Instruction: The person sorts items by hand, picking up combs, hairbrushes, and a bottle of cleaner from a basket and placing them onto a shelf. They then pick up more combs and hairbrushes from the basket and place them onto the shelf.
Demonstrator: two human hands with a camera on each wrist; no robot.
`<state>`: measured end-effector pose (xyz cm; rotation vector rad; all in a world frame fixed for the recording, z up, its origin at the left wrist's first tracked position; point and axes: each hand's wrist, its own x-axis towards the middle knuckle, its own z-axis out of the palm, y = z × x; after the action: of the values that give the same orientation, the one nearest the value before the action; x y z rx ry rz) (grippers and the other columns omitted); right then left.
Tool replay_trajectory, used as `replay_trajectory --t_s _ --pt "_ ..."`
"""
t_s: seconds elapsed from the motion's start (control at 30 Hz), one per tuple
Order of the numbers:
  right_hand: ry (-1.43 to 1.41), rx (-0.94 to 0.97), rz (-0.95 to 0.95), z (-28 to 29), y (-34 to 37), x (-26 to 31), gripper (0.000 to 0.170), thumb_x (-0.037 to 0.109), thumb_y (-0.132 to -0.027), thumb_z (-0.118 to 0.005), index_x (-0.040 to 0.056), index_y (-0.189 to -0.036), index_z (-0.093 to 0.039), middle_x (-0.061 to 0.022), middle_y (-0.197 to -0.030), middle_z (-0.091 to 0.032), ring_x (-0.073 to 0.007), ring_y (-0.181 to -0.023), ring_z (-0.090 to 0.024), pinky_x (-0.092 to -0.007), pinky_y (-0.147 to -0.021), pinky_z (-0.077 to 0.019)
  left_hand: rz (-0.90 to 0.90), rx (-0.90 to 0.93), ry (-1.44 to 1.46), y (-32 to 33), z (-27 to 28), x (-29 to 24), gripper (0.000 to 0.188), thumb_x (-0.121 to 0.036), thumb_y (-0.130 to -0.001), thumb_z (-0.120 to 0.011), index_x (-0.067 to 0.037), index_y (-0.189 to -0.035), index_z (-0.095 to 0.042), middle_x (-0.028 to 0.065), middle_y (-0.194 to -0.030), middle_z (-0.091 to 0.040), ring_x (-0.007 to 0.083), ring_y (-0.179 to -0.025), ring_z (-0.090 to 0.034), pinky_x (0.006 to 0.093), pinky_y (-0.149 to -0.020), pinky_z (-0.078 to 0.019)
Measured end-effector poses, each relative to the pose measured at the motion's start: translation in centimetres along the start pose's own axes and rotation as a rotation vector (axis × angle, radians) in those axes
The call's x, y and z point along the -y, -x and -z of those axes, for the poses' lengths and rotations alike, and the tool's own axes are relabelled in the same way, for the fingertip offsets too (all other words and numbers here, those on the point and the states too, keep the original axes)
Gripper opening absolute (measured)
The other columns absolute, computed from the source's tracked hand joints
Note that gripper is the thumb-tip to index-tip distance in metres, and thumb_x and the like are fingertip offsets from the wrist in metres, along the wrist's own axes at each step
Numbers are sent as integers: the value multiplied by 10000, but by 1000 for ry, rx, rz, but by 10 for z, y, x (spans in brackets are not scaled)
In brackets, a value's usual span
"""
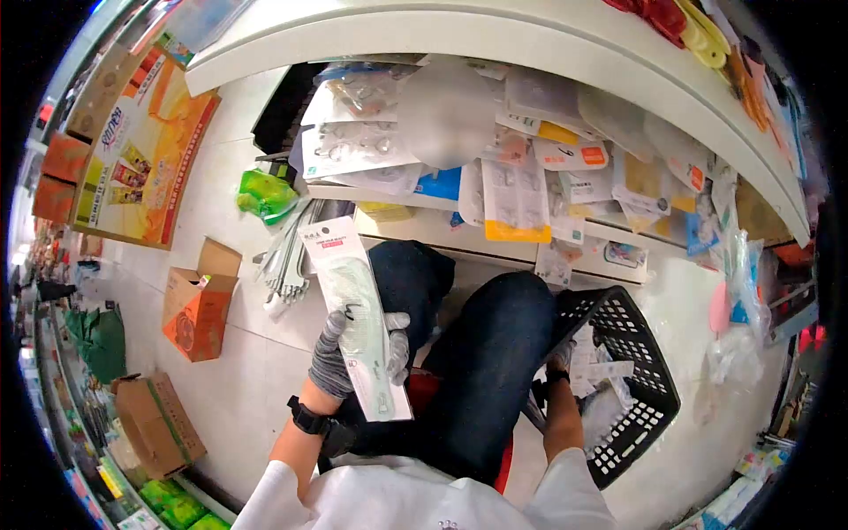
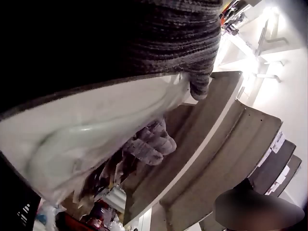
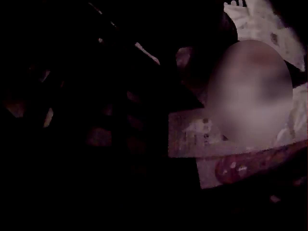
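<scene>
My left hand (image 1: 330,362), in a grey striped knit glove, holds a long white-backed pack (image 1: 358,322) upright over my lap. Through its clear cover shows a pale green comb with a handle. Thumb and fingers wrap the pack's two edges; in the left wrist view the gloved fingers (image 2: 150,144) come round from behind it. My right hand (image 1: 558,360) is down at the near side of a black basket (image 1: 649,331), mostly hidden by its rim and my knee. The right wrist view is very dark, showing flat packs (image 3: 187,134) near that hand; I cannot tell what it grips.
Ahead, a white shelf (image 1: 495,31) overhangs a lower level crowded with packaged goods (image 1: 517,199). Metal hooks (image 1: 291,265) lie on the floor at left, by a green bag (image 1: 265,196). Further left stand an orange carton (image 1: 194,309) and a brown box (image 1: 159,424).
</scene>
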<state>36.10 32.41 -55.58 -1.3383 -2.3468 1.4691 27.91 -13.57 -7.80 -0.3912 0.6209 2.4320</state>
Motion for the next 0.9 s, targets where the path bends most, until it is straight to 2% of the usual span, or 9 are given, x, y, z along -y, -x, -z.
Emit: replay_trajectory --t_s 0.07,0.23,0.37,0.43,0.5,0.53,0.6,0.8,0.9 --pt "-608 297 -8 13 13 42 292 213 -759 -559 -10 -933 -489 -133 -722 -570 -275 -683 -570 -351 -546 -426 -13 -33 -16 0 1 -2 815 -674 -585 -568 11 -1023 -513 120 -699 -512 272 -546 -481 400 -487 -388" --pt "445 360 158 57 9 45 288 305 -766 -556 23 -826 -576 -193 -747 -585 -307 -680 -572 -418 -564 -432 -50 -84 -45 0 -7 -2 781 -681 -620 -527 -6 -1013 -522 122 -686 -503 266 -525 -463 408 -505 -398" --pt "564 177 341 109 81 144 232 192 -727 -570 64 -921 -572 -151 -700 -569 -289 -635 -560 -359 -570 -444 -31 -38 27 3 -4 4 744 -646 -670 -510 -17 -1066 -503 99 -715 -511 248 -596 -463 394 -561 -384" --pt "1099 144 767 142 105 184 294 311 -780 -530 55 -917 -583 -170 -811 -582 -329 -726 -556 -408 -608 -433 -40 73 35 1 3 4 707 -618 -690 -520 -31 -1083 -483 79 -753 -518 233 -626 -468 383 -575 -380" --pt "720 -33 673 172 179 273 266 240 -781 -508 54 -964 -561 -156 -866 -580 -329 -677 -546 -399 -576 -433 -40 77 0 0 10 5 701 -605 -692 -532 -34 -1095 -468 78 -771 -516 229 -626 -467 385 -590 -381" --pt "831 -119 1030 190 195 275 288 212 -784 -489 48 -1018 -528 -125 -905 -579 -322 -669 -538 -394 -542 -429 -41 69 5 1 -1 6 704 -597 -694 -537 -29 -1102 -454 77 -779 -516 229 -629 -471 382 -600 -382" --pt "1171 -228 1107 211 243 295 341 231 -782 -492 51 -1071 -504 -105 -1060 -547 -298 -773 -537 -411 -642 -427 -3 103 -31 -2 -1 7 697 -578 -700 -541 -27 -1114 -435 78 -774 -513 228 -645 -477 374 -603 -384" --pt "601 317 1208 200 340 381 441 208 -714 -544 79 -1133 -495 -83 -1032 -560 -243 -937 -540 -324 -850 -414 330 224 213 -11 2 22 765 -566 -691 -544 0 -1179 -385 113 -906 -519 246 -743 -499 394 -707 -414" --pt "533 273 1411 172 359 398 280 130 -710 -542 50 -978 -541 -94 -919 -580 -255 -846 -565 -357 -812 -441 341 280 100 -4 -9 30 771 -553 -686 -561 11 -1180 -379 118 -909 -517 241 -758 -506 391 -715 -422"
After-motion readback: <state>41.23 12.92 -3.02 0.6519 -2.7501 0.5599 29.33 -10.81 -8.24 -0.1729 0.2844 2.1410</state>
